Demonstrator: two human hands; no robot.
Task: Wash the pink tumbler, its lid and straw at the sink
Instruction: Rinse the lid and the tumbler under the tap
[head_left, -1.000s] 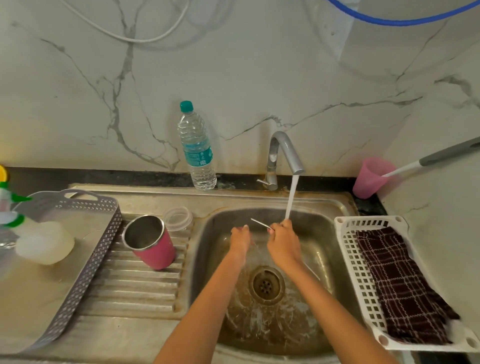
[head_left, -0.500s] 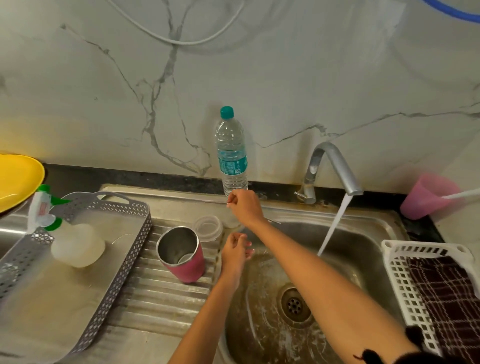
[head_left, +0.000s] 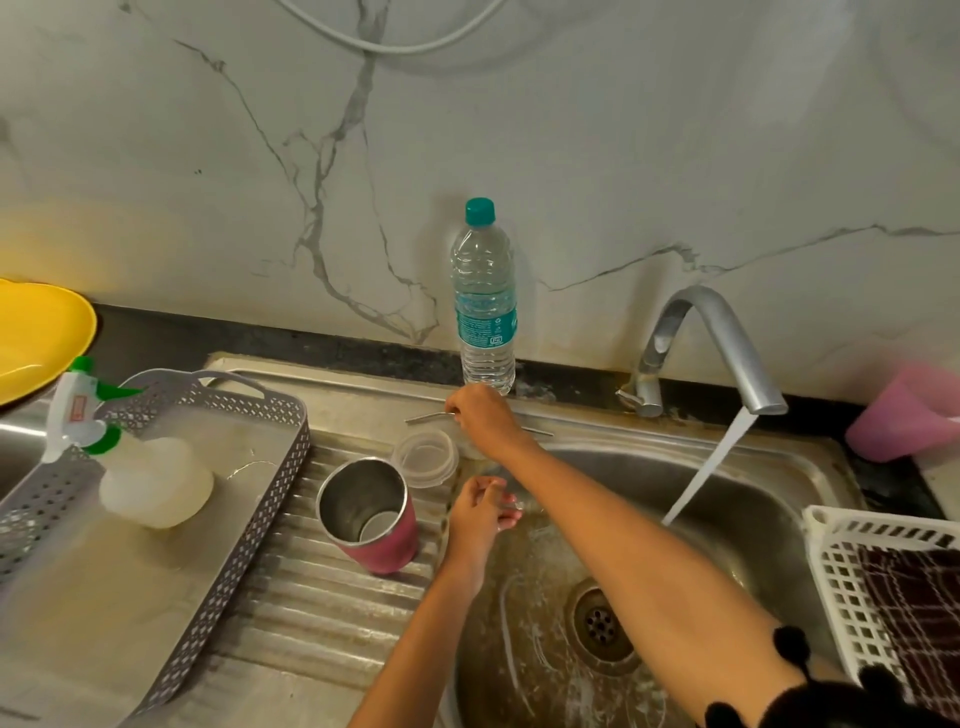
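I see the right hand (head_left: 483, 415) pinching the metal straw (head_left: 426, 417) behind the pink tumbler (head_left: 371, 514), while the left hand (head_left: 479, 514) hangs loose and empty just beside that tumbler.

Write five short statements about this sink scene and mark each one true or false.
1. The right hand pinches the thin metal straw at the back rim of the steel sink. True.
2. The clear plastic lid is fitted on the pink tumbler. False: the clear plastic lid lies on the ribbed drainboard, behind the upright pink steel-lined tumbler.
3. The curved metal tap is off. False: water pours from the curved metal tap.
4. A dark checked cloth lies in the white slotted basket. True.
5. The teal-capped water bottle lies on its side. False: the teal-capped clear water bottle stands upright by the wall.
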